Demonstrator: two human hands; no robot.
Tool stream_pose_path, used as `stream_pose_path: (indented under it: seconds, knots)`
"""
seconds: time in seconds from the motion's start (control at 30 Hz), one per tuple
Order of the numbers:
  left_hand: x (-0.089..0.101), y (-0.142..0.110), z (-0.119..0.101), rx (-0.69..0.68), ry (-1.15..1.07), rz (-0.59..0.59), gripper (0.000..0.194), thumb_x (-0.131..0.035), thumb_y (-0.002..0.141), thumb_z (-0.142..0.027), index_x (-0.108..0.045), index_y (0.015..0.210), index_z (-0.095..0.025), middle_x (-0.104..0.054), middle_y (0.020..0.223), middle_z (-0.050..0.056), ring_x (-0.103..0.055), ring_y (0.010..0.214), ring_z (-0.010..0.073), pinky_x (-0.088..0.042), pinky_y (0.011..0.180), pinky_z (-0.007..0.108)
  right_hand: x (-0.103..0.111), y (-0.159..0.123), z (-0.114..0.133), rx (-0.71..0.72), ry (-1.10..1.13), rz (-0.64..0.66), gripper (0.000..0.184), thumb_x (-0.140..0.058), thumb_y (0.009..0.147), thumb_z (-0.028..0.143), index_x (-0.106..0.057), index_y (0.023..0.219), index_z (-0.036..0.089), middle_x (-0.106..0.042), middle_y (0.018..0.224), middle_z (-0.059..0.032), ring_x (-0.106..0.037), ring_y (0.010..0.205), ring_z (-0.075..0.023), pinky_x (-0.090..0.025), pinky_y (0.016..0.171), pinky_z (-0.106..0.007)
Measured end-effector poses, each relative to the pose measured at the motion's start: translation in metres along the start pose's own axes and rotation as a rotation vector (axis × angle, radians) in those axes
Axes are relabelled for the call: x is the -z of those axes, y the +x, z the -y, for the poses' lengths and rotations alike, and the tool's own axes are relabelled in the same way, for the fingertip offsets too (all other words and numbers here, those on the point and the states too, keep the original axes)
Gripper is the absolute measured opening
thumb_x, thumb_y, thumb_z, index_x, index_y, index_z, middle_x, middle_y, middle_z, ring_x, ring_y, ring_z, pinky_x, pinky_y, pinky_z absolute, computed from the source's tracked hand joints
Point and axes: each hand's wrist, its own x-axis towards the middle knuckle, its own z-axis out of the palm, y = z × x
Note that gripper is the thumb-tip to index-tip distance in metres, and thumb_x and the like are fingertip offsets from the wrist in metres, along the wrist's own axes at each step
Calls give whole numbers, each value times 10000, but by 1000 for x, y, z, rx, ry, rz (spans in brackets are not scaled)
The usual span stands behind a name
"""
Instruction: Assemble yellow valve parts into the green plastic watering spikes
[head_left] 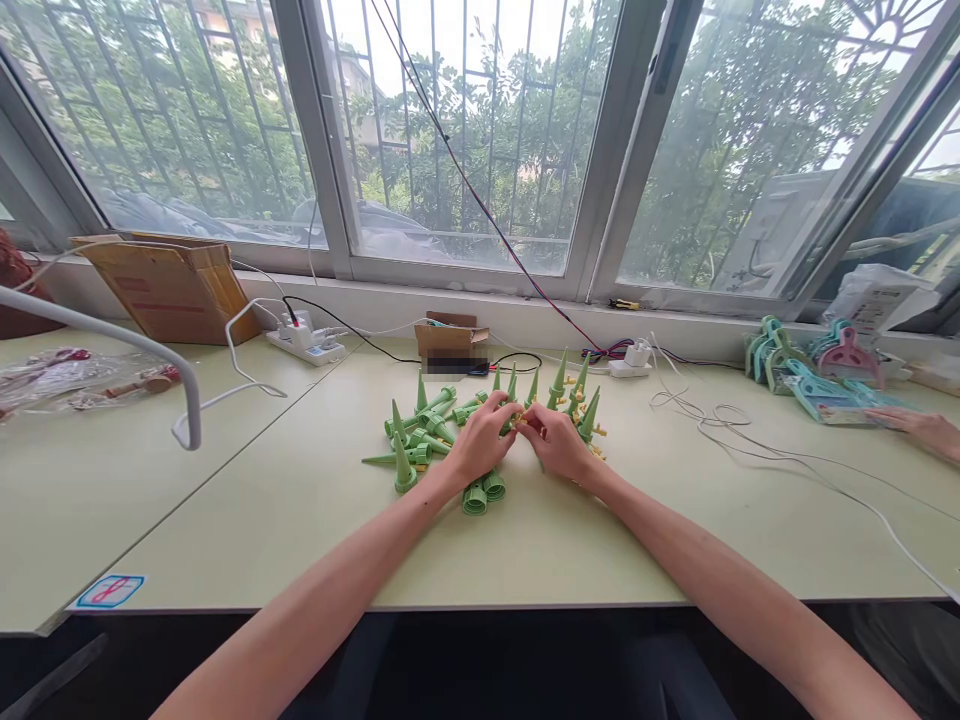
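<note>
My left hand [482, 437] is closed in a pinch, its fingers around what looks like a green plant watering spike, mostly hidden by them. My right hand [557, 442] pinches at a small yellow valve [519, 421] where the fingertips of both hands meet. Left of my hands, several green watering spikes [404, 465] lie jumbled, a few standing point up. Behind and beside my right hand, more spikes [558, 385] stand upright with yellow valves showing at their sides. Two green threaded ends [475, 499] face me below my left wrist.
A small open carton [452, 338] stands behind the spikes. Power strips [306, 345] and loose white cables [720, 420] lie along the table. A cardboard box [161, 290] and a white bent rod [191, 400] are left. Another person's hand [926, 430] touches packaged blue clips [832, 393] at right.
</note>
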Motion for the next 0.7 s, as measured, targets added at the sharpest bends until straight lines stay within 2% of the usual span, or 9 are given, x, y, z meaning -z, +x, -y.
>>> stream_pose_path:
  seconds: [0.53, 0.7]
  knots:
    - [0, 0, -2, -6, -46, -4, 237, -548, 847, -129, -631, 1055, -206, -537, 1145, 74, -621, 962, 194, -509, 845, 318, -1, -1, -3, 8, -77, -10, 323, -480, 936, 363, -451, 658, 200, -433, 567, 35, -347, 522, -109, -298, 544, -241]
    - [0, 0, -1, 1, -48, -2, 244, -549, 852, -142, -623, 1075, -206, -539, 1131, 72, -619, 959, 196, -508, 846, 319, 0, 0, -1, 15, -57, -10, 308, -496, 932, 381, -485, 689, 193, -469, 579, 29, -364, 520, -107, -306, 537, -240]
